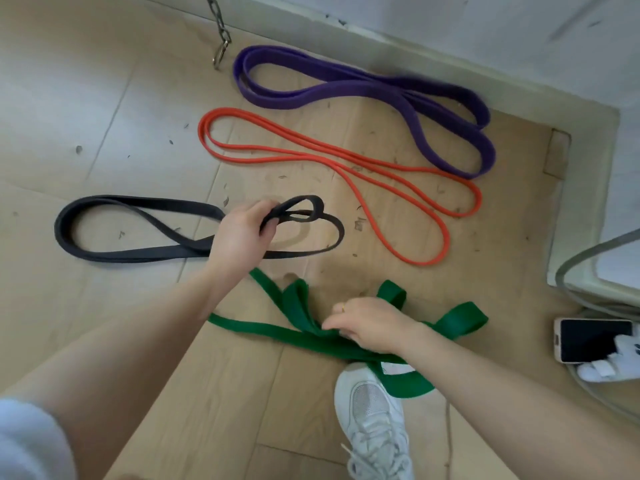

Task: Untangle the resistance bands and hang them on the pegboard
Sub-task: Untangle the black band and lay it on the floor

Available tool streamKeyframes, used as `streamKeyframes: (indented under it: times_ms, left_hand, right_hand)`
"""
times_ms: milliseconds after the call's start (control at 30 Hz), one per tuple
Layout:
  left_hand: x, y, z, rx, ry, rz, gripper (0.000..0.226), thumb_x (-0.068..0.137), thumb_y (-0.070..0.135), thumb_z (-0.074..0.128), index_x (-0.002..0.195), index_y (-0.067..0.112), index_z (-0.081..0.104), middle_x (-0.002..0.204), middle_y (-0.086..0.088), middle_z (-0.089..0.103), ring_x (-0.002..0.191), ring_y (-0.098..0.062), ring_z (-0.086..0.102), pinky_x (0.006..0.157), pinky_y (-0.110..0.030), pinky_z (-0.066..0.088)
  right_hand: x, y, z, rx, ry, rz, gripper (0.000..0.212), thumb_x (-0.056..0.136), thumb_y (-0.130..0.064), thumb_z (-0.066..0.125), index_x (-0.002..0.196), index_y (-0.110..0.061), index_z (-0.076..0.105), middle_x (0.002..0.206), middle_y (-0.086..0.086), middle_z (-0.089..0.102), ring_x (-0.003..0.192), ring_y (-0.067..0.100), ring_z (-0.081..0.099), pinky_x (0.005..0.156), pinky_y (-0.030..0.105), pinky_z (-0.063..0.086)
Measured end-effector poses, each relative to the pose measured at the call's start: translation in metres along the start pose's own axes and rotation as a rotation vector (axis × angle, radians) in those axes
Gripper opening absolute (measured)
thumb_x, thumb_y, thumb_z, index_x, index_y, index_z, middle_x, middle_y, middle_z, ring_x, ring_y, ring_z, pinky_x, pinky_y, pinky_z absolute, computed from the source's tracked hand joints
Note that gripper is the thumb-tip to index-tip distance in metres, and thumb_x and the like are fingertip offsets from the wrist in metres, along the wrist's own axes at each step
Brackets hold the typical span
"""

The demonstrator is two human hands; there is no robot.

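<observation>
Right now the untangling is nearly done, as I read it: my black band (138, 230) lies in a long loop on the wooden floor (86, 98), and my left hand (242, 233) pinches its doubled right end, lifted a little off the boards. The green band (277, 332) is the one that looks knotted; it sprawls in folds just below, and my right hand (367, 323) rests on the bunch in its middle, fingers curled down onto the cloth. Whether they actually grip a fold or only press it I cannot quite tell, since the fingertips are blurred. One green strand runs under the toe of my white shoe (374, 410).

Beyond the black one, the orange band (346, 168) and the purple band (363, 91) lie flat in tidy loops, apart from each other and from both hands, near the wall.

Next, I judge, I must lift my foot, shake the green folds loose, then gather all four. No pegboard shows from here, so hanging has yet to begin.
</observation>
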State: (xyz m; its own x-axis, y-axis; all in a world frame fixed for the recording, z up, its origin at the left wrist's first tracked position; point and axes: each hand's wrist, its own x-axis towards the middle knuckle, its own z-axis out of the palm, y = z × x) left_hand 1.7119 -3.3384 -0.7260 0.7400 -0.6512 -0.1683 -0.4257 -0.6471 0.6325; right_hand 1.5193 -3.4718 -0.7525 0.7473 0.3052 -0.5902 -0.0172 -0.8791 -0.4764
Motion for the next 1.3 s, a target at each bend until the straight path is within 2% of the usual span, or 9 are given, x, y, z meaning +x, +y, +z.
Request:
streamKeyframes:
  times_ms: [100, 233, 300, 433, 667, 867, 967, 1167, 1300]
  left_hand:
    - [0.002, 0.000, 0.006, 0.027, -0.044, 0.006, 0.023, 0.089, 0.006, 0.051, 0.110, 0.005, 0.061, 0.096, -0.011, 0.065, 0.091, -0.030, 0.057, 0.078, -0.034, 0.042]
    - [0.005, -0.006, 0.023, 0.185, -0.152, 0.023, 0.024, 0.090, 0.011, 0.051, 0.111, 0.010, 0.061, 0.098, -0.013, 0.067, 0.092, -0.035, 0.058, 0.078, -0.044, 0.047]
    - [0.007, -0.006, 0.029, 0.252, -0.191, 0.024, 0.025, 0.091, 0.013, 0.049, 0.114, 0.012, 0.059, 0.100, -0.011, 0.066, 0.094, -0.032, 0.057, 0.081, -0.043, 0.045]
    - [0.014, -0.006, 0.039, 0.324, -0.248, 0.037, 0.028, 0.094, 0.016, 0.045, 0.120, 0.015, 0.056, 0.108, -0.008, 0.064, 0.102, -0.030, 0.054, 0.087, -0.040, 0.042]
    - [0.030, -0.013, 0.036, 0.252, -0.166, 0.087, 0.027, 0.092, 0.014, 0.050, 0.117, 0.011, 0.060, 0.119, -0.006, 0.060, 0.108, -0.028, 0.054, 0.092, -0.039, 0.042]
    - [0.043, -0.022, 0.028, 0.161, -0.104, -0.011, 0.039, 0.090, 0.020, 0.057, 0.128, 0.014, 0.049, 0.125, -0.008, 0.058, 0.113, -0.028, 0.053, 0.096, -0.043, 0.043]
    - [0.035, -0.040, 0.024, 0.216, -0.081, -0.028, 0.043, 0.091, 0.017, 0.054, 0.132, 0.011, 0.045, 0.135, -0.010, 0.050, 0.122, -0.031, 0.046, 0.102, -0.045, 0.038]
    - [0.002, -0.084, 0.008, 0.338, -0.239, -0.014, 0.060, 0.091, 0.034, 0.053, 0.141, 0.010, 0.033, 0.148, -0.009, 0.034, 0.138, -0.028, 0.028, 0.114, -0.039, 0.017]
    - [-0.011, -0.100, 0.002, 0.499, -0.245, 0.060, 0.071, 0.088, 0.020, 0.058, 0.147, 0.012, 0.017, 0.153, -0.011, 0.023, 0.142, -0.028, 0.018, 0.116, -0.037, 0.006]
  right_hand:
    - [-0.008, -0.022, 0.014, 0.157, -0.134, 0.088, 0.041, 0.095, -0.036, 0.047, 0.131, -0.018, 0.052, 0.126, 0.005, 0.053, 0.115, 0.024, 0.049, 0.091, 0.037, 0.043]
    - [0.003, -0.016, -0.025, 0.756, 0.567, 0.459, 0.042, 0.086, -0.051, 0.051, 0.102, -0.014, 0.060, 0.099, 0.001, 0.061, 0.089, 0.016, 0.057, 0.078, 0.030, 0.046]
    - [0.018, -0.002, -0.047, 0.862, 0.796, 0.623, 0.038, 0.091, -0.039, 0.053, 0.120, -0.015, 0.050, 0.118, 0.000, 0.055, 0.103, 0.014, 0.055, 0.086, 0.027, 0.046]
    - [0.055, 0.023, -0.074, 0.745, 0.631, 0.468, 0.059, 0.089, -0.032, 0.058, 0.141, -0.018, 0.034, 0.145, 0.002, 0.039, 0.133, 0.017, 0.036, 0.108, 0.031, 0.029]
    - [0.078, 0.038, -0.077, 0.382, 0.508, 0.422, 0.011, 0.094, -0.019, 0.048, 0.102, -0.016, 0.056, 0.090, 0.004, 0.063, 0.081, 0.023, 0.059, 0.077, 0.042, 0.052]
    - [0.093, 0.043, -0.102, 0.976, 0.698, 0.520, 0.010, 0.093, -0.017, 0.052, 0.102, -0.020, 0.053, 0.085, -0.003, 0.060, 0.061, 0.011, 0.058, 0.059, 0.026, 0.052]
    - [0.101, 0.045, -0.100, 1.132, 0.734, 0.658, 0.039, 0.091, -0.019, 0.057, 0.127, -0.016, 0.044, 0.098, -0.007, 0.056, 0.075, 0.013, 0.062, 0.078, 0.031, 0.055]
    - [0.092, 0.037, -0.079, 0.119, 0.695, 0.498, 0.043, 0.092, -0.022, 0.052, 0.135, -0.017, 0.046, 0.146, 0.005, 0.035, 0.131, 0.027, 0.035, 0.109, 0.045, 0.032]
    - [0.110, 0.019, -0.082, -0.165, 0.312, 0.173, 0.080, 0.088, -0.051, 0.051, 0.149, -0.020, 0.011, 0.159, 0.002, 0.006, 0.146, 0.023, 0.000, 0.115, 0.042, -0.007]
